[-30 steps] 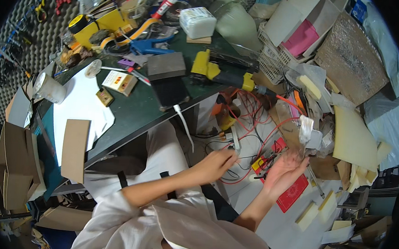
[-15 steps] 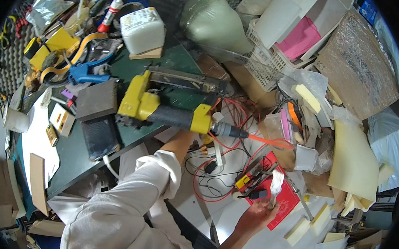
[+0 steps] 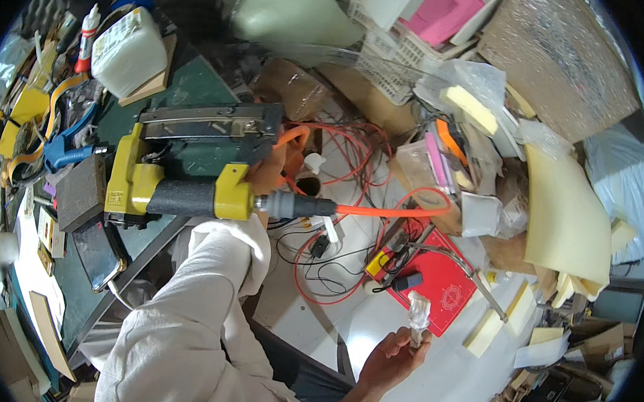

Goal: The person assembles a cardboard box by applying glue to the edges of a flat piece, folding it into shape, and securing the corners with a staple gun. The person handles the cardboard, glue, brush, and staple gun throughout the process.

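Note:
A yellow and black air nail gun (image 3: 182, 196) spans the picture left of centre, in front of the green table's edge. Its long dark magazine (image 3: 207, 125) lies on the far side, and an orange air hose (image 3: 382, 212) leaves the handle's end. From behind the handle shows my left hand (image 3: 267, 172), closed at the magazine's end; most of its fingers are hidden. Lower right, my right hand (image 3: 394, 359) pinches a small whitish bundle in crinkled clear plastic (image 3: 418, 314), held upright between thumb and fingers.
On the green table (image 3: 187, 92) stand a white wrapped block (image 3: 130, 50), a red-capped bottle (image 3: 87, 39) and a blue air blow gun (image 3: 65, 152). A red flat case (image 3: 443, 297) lies beyond my right hand. Tangled hoses and cables (image 3: 331, 273) cover the white surface between.
The view has shifted, so the table and shelves sit further left. The nail gun looks larger and nearer. My right hand, with the wrapped bundle, is now lower, beside the red case's near edge.

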Demonstrator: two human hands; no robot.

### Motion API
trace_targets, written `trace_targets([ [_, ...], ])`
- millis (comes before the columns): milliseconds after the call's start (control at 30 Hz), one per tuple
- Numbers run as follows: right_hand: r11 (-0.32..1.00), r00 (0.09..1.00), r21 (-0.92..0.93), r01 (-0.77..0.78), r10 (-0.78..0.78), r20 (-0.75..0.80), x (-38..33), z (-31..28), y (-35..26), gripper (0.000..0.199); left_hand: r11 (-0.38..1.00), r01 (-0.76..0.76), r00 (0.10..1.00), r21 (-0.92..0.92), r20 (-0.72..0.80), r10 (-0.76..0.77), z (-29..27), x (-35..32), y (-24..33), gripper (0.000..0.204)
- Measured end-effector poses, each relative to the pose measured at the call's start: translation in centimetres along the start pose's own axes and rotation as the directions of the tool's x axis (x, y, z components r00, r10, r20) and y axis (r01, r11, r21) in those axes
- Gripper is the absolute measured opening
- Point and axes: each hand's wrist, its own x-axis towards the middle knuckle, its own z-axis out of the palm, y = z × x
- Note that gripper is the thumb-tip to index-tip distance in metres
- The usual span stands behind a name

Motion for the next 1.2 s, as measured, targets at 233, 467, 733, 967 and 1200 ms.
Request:
trace_targets([
  [233, 0.998, 0.975, 0.008, -0.057, 0.054, 0.217, 0.7, -1.4, 0.4, 0.025, 0.999, -0.031, 0.998, -0.026, 0.048, 0.032, -1.8, -1.2, 2.8, 0.021],
  [467, 0.994, 0.914, 0.090, -0.056, 0.015, 0.406, 0.4, 5.5, 1.1, 0.028, 0.934, -0.204, 0.907, -0.294, 0.301, 0.294, -7.9, -20.1, 9.4, 0.032],
  [733, 0.921, 0.679, 0.122, -0.369, 0.178, 0.712, -4.0, 11.0, 1.3, 0.028, 0.420, -0.905, 0.361, 0.066, 0.643, 0.676, -9.2, -33.5, 8.9, 0.019],
  [967, 0.973, 0.608, -0.070, -0.220, 0.192, 0.770, -11.2, 14.2, 2.2, 0.032, 0.444, -0.877, 0.334, -0.185, 0.432, 0.838, -34.4, -39.0, 2.0, 0.021],
  [1200, 0.965, 0.564, -0.170, -0.200, 0.255, 0.785, -20.2, 15.7, 4.8, 0.033, 0.970, -0.101, 0.677, 0.220, -0.700, 0.229, -58.7, -36.5, -18.3, 0.067],
])
